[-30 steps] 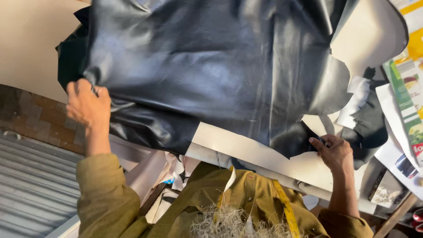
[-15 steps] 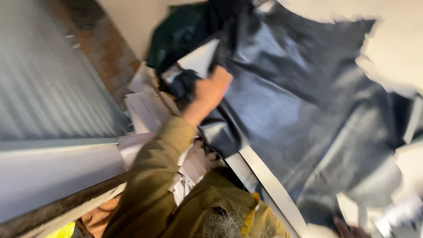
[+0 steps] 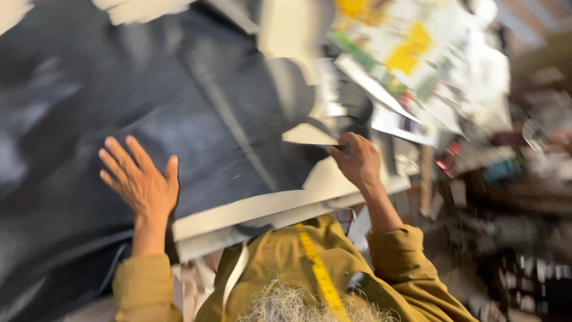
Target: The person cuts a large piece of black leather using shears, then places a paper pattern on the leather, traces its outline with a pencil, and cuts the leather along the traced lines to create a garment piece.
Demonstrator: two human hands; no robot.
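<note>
**Both hands on a big black leather sheet spread over a desk**

Left hand point(image 3: 140, 182) lies open, fingers spread, palm down flat on the black leather sheet point(image 3: 179, 113). It sits near the sheet's near edge, just left of the pale board point(image 3: 250, 209) that pokes out from under the leather. Olive-yellow sleeve point(image 3: 146, 286) covers the left forearm up to the wrist.

Right hand point(image 3: 357, 161) is curled, fingers closed at the right edge of the leather, where the sheet ends in a ragged flap. It looks to pinch that edge, but blur keeps me from telling whether it grips the leather or the pale board corner under it. Right sleeve is the same olive-yellow colour.

The leather fills the left and centre of the view, dark, glossy, with a long fold line running diagonally down toward the board. It drapes over the desk point(image 3: 333, 191) and hangs past it at lower left.

A yellow tape measure point(image 3: 316, 268) hangs down the person's chest between the two arms. A white strip point(image 3: 235, 277) lies beside it to the left.

Further right, well apart from the hands: a pile of printed papers point(image 3: 411, 53) with yellow and green patches, just past the leather's upper right edge. Beyond that is dark clutter point(image 3: 512, 179), too blurred to identify.
</note>
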